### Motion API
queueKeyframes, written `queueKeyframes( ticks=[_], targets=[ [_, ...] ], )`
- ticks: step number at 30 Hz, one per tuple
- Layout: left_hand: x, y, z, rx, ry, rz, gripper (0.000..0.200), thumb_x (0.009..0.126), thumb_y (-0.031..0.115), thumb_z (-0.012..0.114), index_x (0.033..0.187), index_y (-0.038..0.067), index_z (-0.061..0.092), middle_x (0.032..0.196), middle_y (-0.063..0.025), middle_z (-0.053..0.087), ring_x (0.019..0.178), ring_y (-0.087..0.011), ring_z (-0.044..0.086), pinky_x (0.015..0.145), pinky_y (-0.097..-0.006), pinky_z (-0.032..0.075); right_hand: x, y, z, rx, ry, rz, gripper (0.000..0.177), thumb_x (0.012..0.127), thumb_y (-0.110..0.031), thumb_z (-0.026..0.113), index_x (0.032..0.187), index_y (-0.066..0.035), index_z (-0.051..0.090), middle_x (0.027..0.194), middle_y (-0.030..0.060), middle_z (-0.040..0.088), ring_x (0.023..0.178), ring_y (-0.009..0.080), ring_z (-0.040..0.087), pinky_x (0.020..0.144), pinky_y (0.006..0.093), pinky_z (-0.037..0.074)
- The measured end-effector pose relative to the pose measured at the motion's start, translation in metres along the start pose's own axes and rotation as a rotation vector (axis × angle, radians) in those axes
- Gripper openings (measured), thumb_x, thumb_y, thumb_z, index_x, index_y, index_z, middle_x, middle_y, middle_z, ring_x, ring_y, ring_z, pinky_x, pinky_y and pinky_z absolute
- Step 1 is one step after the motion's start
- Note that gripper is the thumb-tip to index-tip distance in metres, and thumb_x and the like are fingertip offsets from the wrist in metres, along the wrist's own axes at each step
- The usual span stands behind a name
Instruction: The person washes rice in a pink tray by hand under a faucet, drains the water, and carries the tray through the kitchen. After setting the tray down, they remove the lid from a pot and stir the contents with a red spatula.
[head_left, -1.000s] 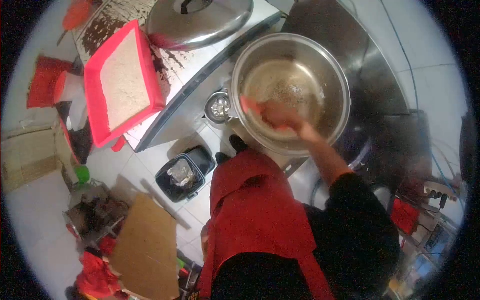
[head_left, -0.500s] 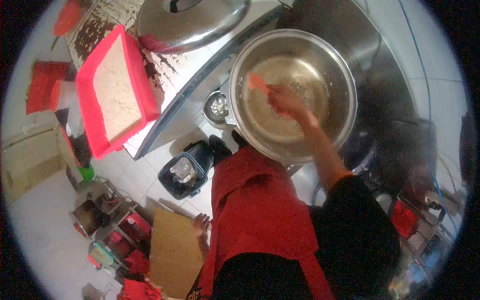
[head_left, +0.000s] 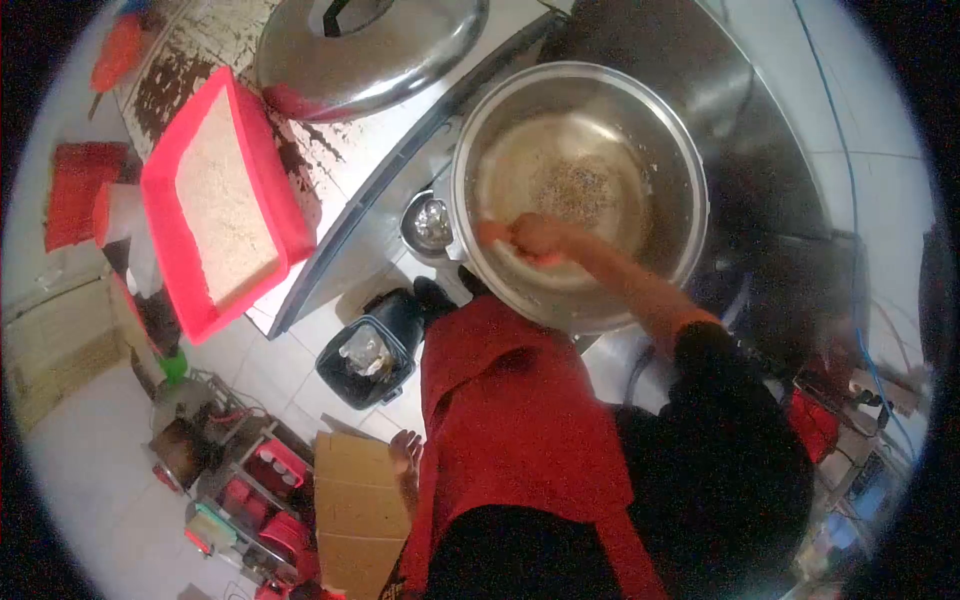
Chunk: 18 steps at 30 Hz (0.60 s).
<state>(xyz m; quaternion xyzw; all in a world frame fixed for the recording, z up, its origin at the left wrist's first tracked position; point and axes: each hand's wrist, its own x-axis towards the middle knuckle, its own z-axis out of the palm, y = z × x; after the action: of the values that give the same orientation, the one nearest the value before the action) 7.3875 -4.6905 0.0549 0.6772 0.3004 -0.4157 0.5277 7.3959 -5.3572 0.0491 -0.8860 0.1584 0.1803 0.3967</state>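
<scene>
Inside a large round metal pot (head_left: 690,215), my right hand (head_left: 545,240) is closed around an orange-red scraper (head_left: 492,234), whose blade is by the pot's left inner wall. Dark and pale residue (head_left: 580,190) lies on the pot's bottom. My left hand (head_left: 404,452) hangs low beside the red apron (head_left: 520,430), its fingers apart and holding nothing. Cardboard (head_left: 360,510) is just below that hand. A small metal bowl (head_left: 428,222) with something shiny in it stands against the pot's left side.
At the upper left are a pink tray (head_left: 280,190) of pale grains and a big metal lid (head_left: 400,60). A dark bin (head_left: 340,380) with a plastic bag stands on the floor. Racks with red items (head_left: 280,465) are lower left; a blue cable (head_left: 850,180) runs at the right.
My right hand and the scraper have moved down and slightly left, from the pot's middle toward its lower left wall. The view has shifted slightly. My left hand stays low and open.
</scene>
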Motion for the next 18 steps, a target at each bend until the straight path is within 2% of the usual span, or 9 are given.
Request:
queueKeyframes(
  ticks=[2, 4, 6, 7, 10, 13, 15, 16, 18],
  targets=[
    [0.010, -0.019, -0.006, -0.188, 0.058, 0.071, 0.044, 0.097, 0.032, 0.063, 0.133, 0.009, 0.053, 0.124, -0.0106, 0.064, 0.108, -0.0257, 0.065, 0.089, -0.0368, 0.051, 0.017, 0.074, 0.041, -0.149, 0.230, -0.412, 0.022, 0.093, -0.020, 0.056, 0.081, -0.005, 0.066, 0.079, 0.0051, 0.061, 0.059, 0.0234, 0.057, 0.056, 0.0412, 0.047],
    [-0.006, -0.004, 0.004, -0.055, -0.079, 0.178, 0.043, 0.097, 0.031, 0.063, 0.134, 0.010, 0.052, 0.123, -0.0090, 0.064, 0.108, -0.0259, 0.065, 0.088, -0.0369, 0.053, 0.015, 0.035, 0.008, 0.370, 0.126, 0.104, 0.028, 0.096, -0.026, 0.053, 0.088, -0.004, 0.068, 0.076, 0.0056, 0.064, 0.062, 0.0218, 0.060, 0.067, 0.0407, 0.049],
    [0.007, 0.005, 0.008, 0.014, 0.076, -0.109, 0.044, 0.097, 0.030, 0.063, 0.134, 0.010, 0.051, 0.124, -0.0086, 0.064, 0.108, -0.0267, 0.065, 0.087, -0.0383, 0.054, -0.005, -0.025, -0.037, 0.626, 0.091, 0.367, 0.031, 0.098, -0.029, 0.052, 0.091, -0.004, 0.069, 0.075, 0.0059, 0.066, 0.063, 0.0210, 0.062, 0.073, 0.0404, 0.051],
    [0.026, -0.008, -0.010, -0.016, 0.070, -0.141, 0.043, 0.098, 0.029, 0.062, 0.135, 0.010, 0.051, 0.124, -0.0086, 0.063, 0.107, -0.0261, 0.065, 0.083, -0.0371, 0.055, -0.036, -0.074, -0.051, 0.438, -0.122, 0.300, 0.033, 0.098, -0.031, 0.052, 0.091, -0.004, 0.068, 0.070, 0.0046, 0.063, 0.062, 0.0176, 0.061, 0.067, 0.0385, 0.050],
    [0.044, -0.026, -0.027, 0.044, 0.039, -0.050, 0.047, 0.099, 0.034, 0.059, 0.138, 0.009, 0.048, 0.129, -0.0097, 0.061, 0.107, -0.0249, 0.065, 0.073, -0.0331, 0.055, -0.075, -0.077, -0.065, -0.032, -0.268, -0.032, 0.040, 0.101, -0.040, 0.049, 0.100, -0.005, 0.070, 0.069, 0.0058, 0.062, 0.065, 0.0133, 0.061, 0.058, 0.0392, 0.050],
    [0.033, -0.022, -0.023, 0.196, 0.046, -0.060, 0.051, 0.100, 0.037, 0.057, 0.141, 0.008, 0.046, 0.134, -0.0118, 0.059, 0.109, -0.0253, 0.065, 0.071, -0.0318, 0.055, -0.082, -0.092, -0.080, 0.641, -0.193, 0.478, 0.037, 0.100, -0.038, 0.049, 0.113, -0.011, 0.071, 0.075, 0.0088, 0.067, 0.069, 0.0134, 0.065, 0.063, 0.0420, 0.052],
    [0.061, -0.027, -0.036, 0.326, -0.040, -0.026, 0.052, 0.101, 0.036, 0.056, 0.142, 0.008, 0.044, 0.136, -0.0131, 0.058, 0.111, -0.0256, 0.065, 0.071, -0.0315, 0.055, -0.092, -0.117, -0.072, 0.286, -0.457, 0.490, 0.035, 0.098, -0.031, 0.050, 0.120, -0.011, 0.069, 0.074, 0.0082, 0.066, 0.065, 0.0158, 0.064, 0.061, 0.0392, 0.052],
    [0.066, -0.021, -0.038, 0.055, -0.333, -0.006, 0.052, 0.102, 0.037, 0.056, 0.143, 0.007, 0.044, 0.138, -0.0142, 0.057, 0.115, -0.0269, 0.063, 0.075, -0.0338, 0.055, -0.096, -0.120, -0.072, 0.165, -0.541, 0.486, 0.035, 0.098, -0.029, 0.051, 0.123, -0.012, 0.068, 0.074, 0.0080, 0.066, 0.064, 0.0166, 0.064, 0.060, 0.0383, 0.052],
    [0.050, -0.008, -0.028, 0.042, -0.216, 0.043, 0.057, 0.101, 0.043, 0.057, 0.143, 0.007, 0.043, 0.139, -0.0141, 0.055, 0.119, -0.0276, 0.060, 0.086, -0.0368, 0.051, -0.098, -0.106, -0.075, 0.189, -0.506, 0.339, 0.035, 0.094, -0.022, 0.053, 0.121, -0.004, 0.066, 0.077, 0.0113, 0.068, 0.065, 0.0228, 0.067, 0.058, 0.0388, 0.053]
  ],
)
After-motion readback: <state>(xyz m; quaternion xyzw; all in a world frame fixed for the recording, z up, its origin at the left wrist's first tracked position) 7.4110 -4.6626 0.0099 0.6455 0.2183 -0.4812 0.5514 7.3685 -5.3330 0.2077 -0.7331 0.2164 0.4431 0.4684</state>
